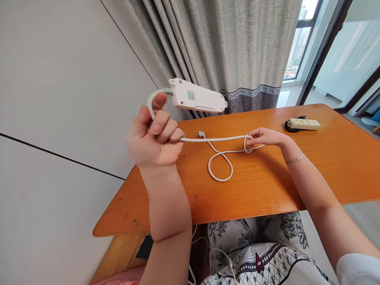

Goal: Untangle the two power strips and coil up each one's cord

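My left hand is raised above the table's left end, closed around the white cord close to where it enters a white power strip, which sticks out to the right above my fist. The cord runs taut to my right hand, which pinches it over the orange wooden table. Below the taut stretch, a loose loop of cord lies on the tabletop. The cord's plug rests on the table just behind the taut line.
A second cream power strip with a coiled black cable lies at the table's far right. Grey curtains hang behind the table, a pale wall panel stands on the left, and glass doors are on the right. My patterned clothing shows below the table edge.
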